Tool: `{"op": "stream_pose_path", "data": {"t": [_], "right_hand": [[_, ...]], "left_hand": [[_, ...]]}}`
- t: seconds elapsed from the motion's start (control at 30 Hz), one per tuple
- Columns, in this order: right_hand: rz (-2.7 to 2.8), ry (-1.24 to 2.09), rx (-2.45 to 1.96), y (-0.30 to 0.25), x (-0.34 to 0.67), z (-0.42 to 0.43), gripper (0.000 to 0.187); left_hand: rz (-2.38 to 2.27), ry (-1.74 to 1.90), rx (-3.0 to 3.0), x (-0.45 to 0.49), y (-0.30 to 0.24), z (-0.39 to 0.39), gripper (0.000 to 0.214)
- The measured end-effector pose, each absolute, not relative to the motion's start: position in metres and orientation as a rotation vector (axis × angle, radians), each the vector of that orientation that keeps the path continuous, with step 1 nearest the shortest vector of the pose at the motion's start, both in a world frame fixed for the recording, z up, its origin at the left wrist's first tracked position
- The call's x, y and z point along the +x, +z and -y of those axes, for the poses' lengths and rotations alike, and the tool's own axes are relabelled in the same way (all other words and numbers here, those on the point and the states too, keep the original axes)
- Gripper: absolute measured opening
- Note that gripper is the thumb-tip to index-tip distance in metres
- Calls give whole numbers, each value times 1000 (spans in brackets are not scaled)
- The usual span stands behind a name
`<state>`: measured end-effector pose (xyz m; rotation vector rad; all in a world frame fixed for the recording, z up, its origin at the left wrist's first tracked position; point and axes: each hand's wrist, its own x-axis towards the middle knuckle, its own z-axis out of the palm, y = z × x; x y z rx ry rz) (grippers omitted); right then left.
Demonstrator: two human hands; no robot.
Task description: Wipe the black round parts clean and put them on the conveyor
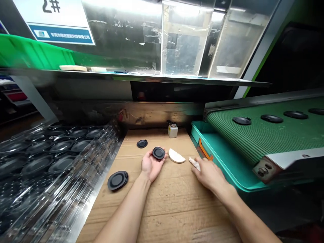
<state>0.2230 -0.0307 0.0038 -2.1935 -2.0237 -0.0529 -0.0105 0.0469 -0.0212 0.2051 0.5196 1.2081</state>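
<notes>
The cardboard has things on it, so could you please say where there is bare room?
The widest bare patch of cardboard lies between the left forearm and right forearm. A smaller one lies between the far-left black disc and near-left black disc. It is tightest between the left hand and right hand, around the white half-round piece.

A white sign [57, 21] reads "2#" (lettering on its blue band [62, 34] is illegible).

Held disc [158, 153]: black plastic, matt. Worktop [174, 202]: brown cardboard, ridged. Trays [83, 189]: clear plastic, glossy. Conveyor belt [253, 135]: ribbed, matt. Bin [231, 162]: smooth plastic. Wipe [194, 163]: cloth or paper, indistinguishable.
</notes>
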Motion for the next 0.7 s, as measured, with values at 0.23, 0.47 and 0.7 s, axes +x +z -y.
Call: {"op": "stream_pose_path", "data": {"t": [0.23,0.47,0.7], "right_hand": [[1850,-275,-1985,31,202,-35,30],[1988,-159,-2007,87,178,-161,35],[2110,-98,-1969,66,178,-175,33]], "left_hand": [[-495,1182,209,-8,-25,-48,34],[-482,1193,147,-10,-31,-49,33],[-450,1203,158,-8,-34,-50,34]]}}
